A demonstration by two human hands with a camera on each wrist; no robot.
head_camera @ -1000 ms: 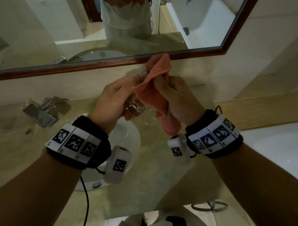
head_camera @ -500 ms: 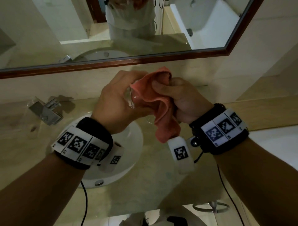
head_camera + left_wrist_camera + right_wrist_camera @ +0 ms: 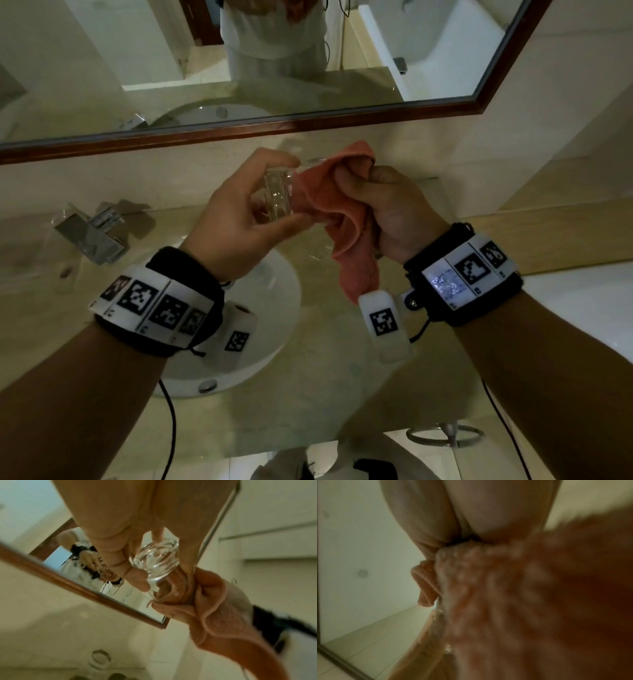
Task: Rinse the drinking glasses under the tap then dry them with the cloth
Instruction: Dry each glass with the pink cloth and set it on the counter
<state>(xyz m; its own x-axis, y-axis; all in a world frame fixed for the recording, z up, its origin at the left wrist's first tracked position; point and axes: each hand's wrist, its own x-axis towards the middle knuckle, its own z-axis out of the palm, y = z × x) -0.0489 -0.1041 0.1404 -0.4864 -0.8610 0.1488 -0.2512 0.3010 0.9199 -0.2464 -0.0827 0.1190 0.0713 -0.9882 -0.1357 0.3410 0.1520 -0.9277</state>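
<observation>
Gleaming clear glass point(image 3: 275, 197), cloth-stuffed.

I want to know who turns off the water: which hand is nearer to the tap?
Left. The left hand holds the glass just right of the tap; the right hand, gripping the cloth, is farther right.

cloth point(image 3: 337, 205): salmon-orange, nubby weave. glass point(image 3: 275, 197) left of cloth: clear, colourless. mirror point(image 3: 239, 132) frame above cloth: reddish-brown wood. table point(image 3: 325, 377) below cloth: beige-cream, mottled stone look. basin point(image 3: 270, 308) below-left of cloth: white. tap point(image 3: 90, 233) far left of cloth: chrome. wristbands point(image 3: 154, 308): black, with white tags in black square-code pattern.
</observation>
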